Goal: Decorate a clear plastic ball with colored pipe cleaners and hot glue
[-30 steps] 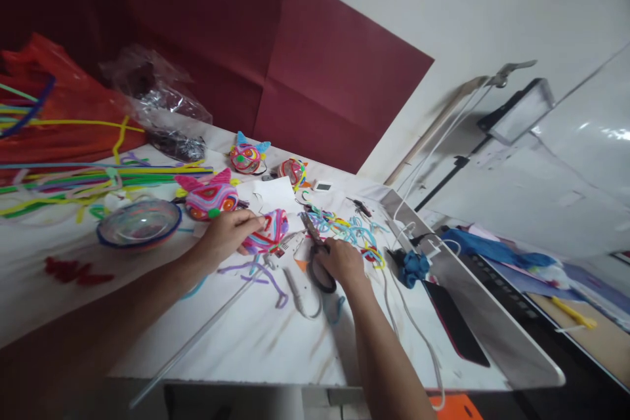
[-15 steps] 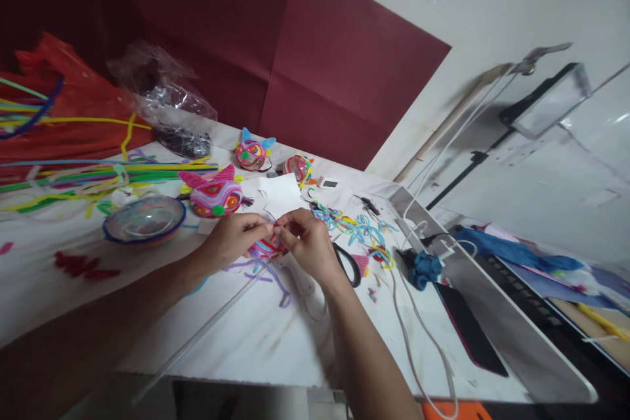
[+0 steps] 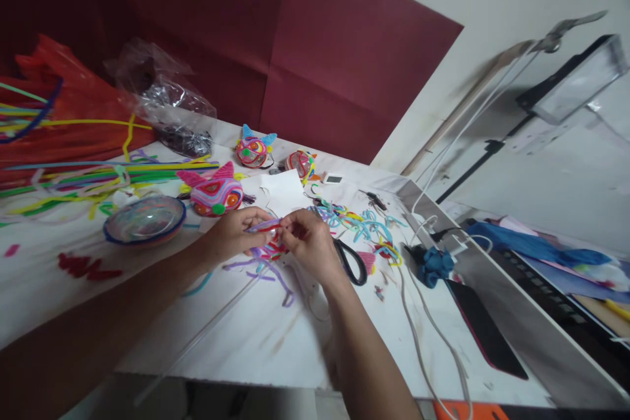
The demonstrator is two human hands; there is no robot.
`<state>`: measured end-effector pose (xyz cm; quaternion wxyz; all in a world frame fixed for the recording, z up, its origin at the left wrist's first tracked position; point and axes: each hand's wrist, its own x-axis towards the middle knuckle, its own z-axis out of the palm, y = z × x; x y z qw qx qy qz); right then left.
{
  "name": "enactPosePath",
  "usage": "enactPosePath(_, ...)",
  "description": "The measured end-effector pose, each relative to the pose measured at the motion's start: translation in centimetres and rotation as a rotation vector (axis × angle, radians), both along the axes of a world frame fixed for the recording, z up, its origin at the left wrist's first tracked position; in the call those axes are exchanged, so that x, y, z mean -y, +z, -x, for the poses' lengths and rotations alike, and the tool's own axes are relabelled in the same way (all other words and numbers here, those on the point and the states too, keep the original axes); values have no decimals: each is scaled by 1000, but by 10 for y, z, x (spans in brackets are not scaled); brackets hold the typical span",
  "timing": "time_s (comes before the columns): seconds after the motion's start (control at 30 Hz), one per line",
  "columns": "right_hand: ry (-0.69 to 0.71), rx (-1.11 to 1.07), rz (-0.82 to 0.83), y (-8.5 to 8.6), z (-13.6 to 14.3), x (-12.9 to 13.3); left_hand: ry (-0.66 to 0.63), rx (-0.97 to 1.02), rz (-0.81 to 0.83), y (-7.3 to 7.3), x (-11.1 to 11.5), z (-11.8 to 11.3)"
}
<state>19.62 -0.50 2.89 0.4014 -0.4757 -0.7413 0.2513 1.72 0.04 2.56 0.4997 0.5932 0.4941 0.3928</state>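
Observation:
Between my hands is a small piece covered in red and purple pipe cleaners, partly hidden by my fingers. My left hand is closed on its left side, near a purple strip along the top. With thumb and fingertips together, my right hand pinches the end of a red and purple pipe cleaner strip at the piece's upper right edge. Loose purple pipe cleaner pieces lie on the table below. Black-handled scissors rest just right of my right wrist, their blades hidden.
A pink cat-faced piece and a clear bowl-shaped piece with a blue rim lie left. Pipe cleaner bundles, red scraps, blue offcuts, a glue stick, a phone and cables surround the hands.
The held piece has turned so more of its red and purple strips show. My left fingers have opened out slightly around it. The view has shifted a little to the left.

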Motion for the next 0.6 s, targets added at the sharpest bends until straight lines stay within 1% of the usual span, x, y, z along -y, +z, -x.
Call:
enactPosePath(0.17, 31, -53, -24, -4, -3, -3, -17, -13, -70, 1, -1, 0)
enactPosePath(0.33, 44, -123, 9, -5, -4, -2, -15, -75, -127, -5, -4, 3)
enactPosePath(0.47, 44, -221, 89, -5, -4, -2, -53, -52, -117, -8, -6, 7)
enactPosePath(0.6, -18, -306, 120, -8, -3, -5, -52, -54, -81, -7, -6, 6)
